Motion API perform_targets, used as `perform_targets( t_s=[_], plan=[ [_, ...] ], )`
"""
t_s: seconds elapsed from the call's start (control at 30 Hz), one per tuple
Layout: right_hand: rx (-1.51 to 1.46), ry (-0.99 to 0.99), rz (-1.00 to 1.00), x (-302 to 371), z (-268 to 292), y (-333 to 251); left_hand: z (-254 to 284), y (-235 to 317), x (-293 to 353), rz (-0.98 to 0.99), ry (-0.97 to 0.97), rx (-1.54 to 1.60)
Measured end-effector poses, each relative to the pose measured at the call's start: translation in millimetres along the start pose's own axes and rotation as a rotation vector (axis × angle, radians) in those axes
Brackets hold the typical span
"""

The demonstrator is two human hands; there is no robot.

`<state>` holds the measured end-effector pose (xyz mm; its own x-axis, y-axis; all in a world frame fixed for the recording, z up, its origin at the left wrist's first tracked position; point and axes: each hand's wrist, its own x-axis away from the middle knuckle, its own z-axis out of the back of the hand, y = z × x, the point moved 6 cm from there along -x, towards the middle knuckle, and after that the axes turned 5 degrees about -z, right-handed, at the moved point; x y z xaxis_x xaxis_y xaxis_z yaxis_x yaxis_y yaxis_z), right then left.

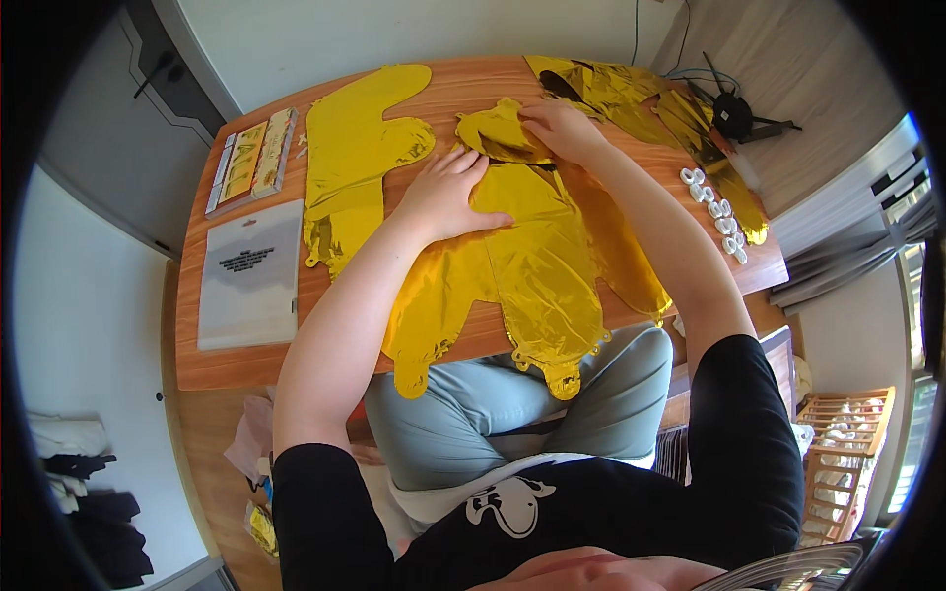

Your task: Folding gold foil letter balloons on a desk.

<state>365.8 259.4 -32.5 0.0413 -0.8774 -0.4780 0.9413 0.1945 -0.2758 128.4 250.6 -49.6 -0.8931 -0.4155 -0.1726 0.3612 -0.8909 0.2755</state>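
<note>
A flat, uninflated gold foil balloon [547,266] lies before me, its lower lobes hanging over the table's near edge. Its far end [503,133] is folded over. My left hand [448,197] rests on the foil, fingers and thumb spread, just below the fold. At the right side of the folded end, my right hand [567,130] grips the foil with bent fingers; its fingertips are partly hidden. Another flat gold foil balloon [345,138] lies left of my hands. More crumpled gold foil [621,91] stretches along the far right edge.
On the wooden table [246,369], a clear plastic sleeve [249,286] and a flat patterned box [252,163] lie at left. Several small white ribbon rolls [724,212] sit at right. A black device with antennas [732,116] stands at the far right corner.
</note>
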Motion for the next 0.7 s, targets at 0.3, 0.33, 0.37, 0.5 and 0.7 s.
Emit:
perform_targets(
  t_s=[0.3,0.33,0.37,0.5,0.7],
  plan=[
    [0.017,-0.053,0.048,0,3,-28,1,1,1,0.02,-0.02,0.033],
    [-0.001,-0.093,0.016,-1,1,-31,2,-3,3,0.018,-0.017,0.022],
    [0.0,-0.095,0.014,-1,2,-30,2,-2,4,0.009,-0.012,0.015],
    [0.072,-0.094,0.004,2,-4,-18,3,4,-2,0.007,-0.01,0.024],
    [0.142,-0.268,-0.065,2,-18,-15,3,3,0,0.012,-0.018,0.013]
  ],
)
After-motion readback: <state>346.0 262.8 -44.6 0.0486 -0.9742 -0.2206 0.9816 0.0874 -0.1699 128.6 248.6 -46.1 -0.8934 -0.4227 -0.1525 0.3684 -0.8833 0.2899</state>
